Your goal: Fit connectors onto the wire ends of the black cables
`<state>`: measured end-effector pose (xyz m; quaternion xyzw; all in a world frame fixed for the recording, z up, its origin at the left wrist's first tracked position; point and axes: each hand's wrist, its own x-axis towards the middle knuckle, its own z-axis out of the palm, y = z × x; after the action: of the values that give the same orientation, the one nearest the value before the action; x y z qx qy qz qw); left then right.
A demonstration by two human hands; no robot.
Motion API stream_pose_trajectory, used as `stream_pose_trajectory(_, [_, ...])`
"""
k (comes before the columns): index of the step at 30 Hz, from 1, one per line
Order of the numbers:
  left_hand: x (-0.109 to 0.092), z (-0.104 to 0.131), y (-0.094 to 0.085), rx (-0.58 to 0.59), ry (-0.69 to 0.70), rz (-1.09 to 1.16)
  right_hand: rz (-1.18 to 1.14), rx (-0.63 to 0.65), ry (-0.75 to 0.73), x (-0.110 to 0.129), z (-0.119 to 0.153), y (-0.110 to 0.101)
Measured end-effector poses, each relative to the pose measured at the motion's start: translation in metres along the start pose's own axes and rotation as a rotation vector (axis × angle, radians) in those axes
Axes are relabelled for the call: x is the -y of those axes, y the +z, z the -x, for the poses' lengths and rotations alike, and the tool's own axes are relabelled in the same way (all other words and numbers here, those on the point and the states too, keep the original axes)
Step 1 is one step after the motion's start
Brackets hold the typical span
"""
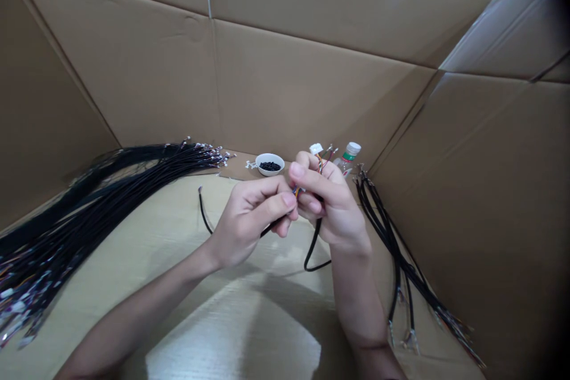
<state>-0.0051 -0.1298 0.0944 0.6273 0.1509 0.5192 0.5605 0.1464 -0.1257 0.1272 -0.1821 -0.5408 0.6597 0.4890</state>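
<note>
Both hands meet in the middle of the view, above the table. My left hand (258,217) is closed, thumb against fingers, on a black cable (268,230) near its end, where thin coloured wires (297,191) come out. Thumb and fingers of my right hand (327,196) pinch around wires too, close to the left fingertips. Out of the right hand's top stick a white plug connector (316,148) and a few thin wires with small metal tips. Below it hangs a loop of black cable (312,249). Fingers partly hide the wire ends.
A big bundle of black cables (120,202) lies along the left. Behind the hands stand a white bowl (269,164) of small black pieces and a plastic bottle (350,157). White connectors lie beside the bowl. More cables (401,255) lie right. Cardboard walls (312,95) surround the table.
</note>
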Motion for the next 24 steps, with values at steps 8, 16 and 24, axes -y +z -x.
stream_pose_trajectory(8, [0.0012,0.0026,-0.0018,0.001,0.039,0.013,-0.018,0.014,-0.010,-0.0008,-0.0010,0.0000])
stream_pose_trajectory(16, [0.0003,0.0024,-0.0026,-0.008,0.027,0.020,-0.069,0.031,-0.004,-0.0018,-0.0008,0.0025])
stream_pose_trajectory(24, [-0.0003,0.0042,-0.0030,-0.002,0.041,0.042,-0.123,0.044,-0.011,-0.0025,-0.0020,0.0040])
